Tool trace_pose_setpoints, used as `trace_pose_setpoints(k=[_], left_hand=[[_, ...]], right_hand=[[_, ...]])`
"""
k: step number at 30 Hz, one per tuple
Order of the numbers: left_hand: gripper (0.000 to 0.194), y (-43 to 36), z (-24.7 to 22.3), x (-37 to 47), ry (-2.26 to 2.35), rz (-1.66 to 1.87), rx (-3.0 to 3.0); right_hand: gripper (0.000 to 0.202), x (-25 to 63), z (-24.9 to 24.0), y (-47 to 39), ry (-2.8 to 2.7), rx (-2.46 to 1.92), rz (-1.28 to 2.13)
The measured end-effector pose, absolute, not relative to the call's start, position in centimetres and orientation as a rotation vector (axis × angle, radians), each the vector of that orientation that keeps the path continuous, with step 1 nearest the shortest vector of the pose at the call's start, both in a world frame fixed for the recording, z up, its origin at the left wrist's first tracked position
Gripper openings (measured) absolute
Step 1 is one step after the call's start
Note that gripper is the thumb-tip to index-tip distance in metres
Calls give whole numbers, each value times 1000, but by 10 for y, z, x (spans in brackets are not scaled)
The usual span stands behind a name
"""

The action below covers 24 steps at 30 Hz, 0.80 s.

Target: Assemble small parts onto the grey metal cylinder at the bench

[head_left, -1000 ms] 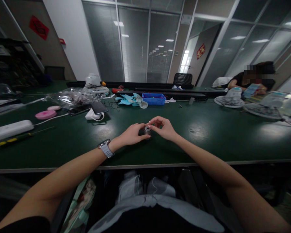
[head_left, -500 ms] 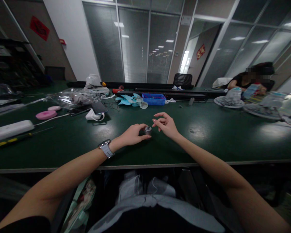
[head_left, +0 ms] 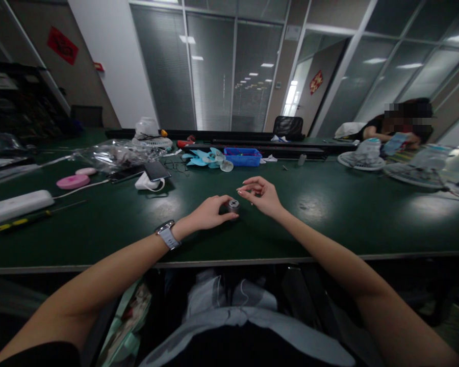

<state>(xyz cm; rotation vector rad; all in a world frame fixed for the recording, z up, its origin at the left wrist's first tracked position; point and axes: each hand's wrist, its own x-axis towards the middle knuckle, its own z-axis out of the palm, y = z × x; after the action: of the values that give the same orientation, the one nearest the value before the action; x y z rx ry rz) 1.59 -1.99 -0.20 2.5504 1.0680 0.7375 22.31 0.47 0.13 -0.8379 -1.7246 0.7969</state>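
The green bench (head_left: 199, 244) spreads below everything. At its far edge sits a blue bin (head_left: 243, 157), near light-blue fan blades (head_left: 202, 157). The left hand (head_left: 210, 212) grips a small metal cylinder (head_left: 233, 204) between thumb and fingers, near the bench's front edge. The right hand (head_left: 265, 197), fingertips nearly pinched, hovers just beside it; whether it holds anything is unclear.

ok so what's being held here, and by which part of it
The left hand holds the metal cylinder around its side. Whether the right hand pinches anything can't be told.
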Motion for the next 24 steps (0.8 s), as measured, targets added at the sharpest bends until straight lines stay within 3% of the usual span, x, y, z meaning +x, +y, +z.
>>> trace_pose_setpoints(k=[9,16,24], left_hand=[[39,-22,0,16,1077,726,2544],[41,-21,-2,14,1075,732,2546],[39,-21,-1,15,1065,731,2551]], right_hand=[[41,265,-3,31,-2216,-953,1206],[59,262,-4,29,-2272,-848,1039],[65,259,-16,34,-2158,-818,1222]])
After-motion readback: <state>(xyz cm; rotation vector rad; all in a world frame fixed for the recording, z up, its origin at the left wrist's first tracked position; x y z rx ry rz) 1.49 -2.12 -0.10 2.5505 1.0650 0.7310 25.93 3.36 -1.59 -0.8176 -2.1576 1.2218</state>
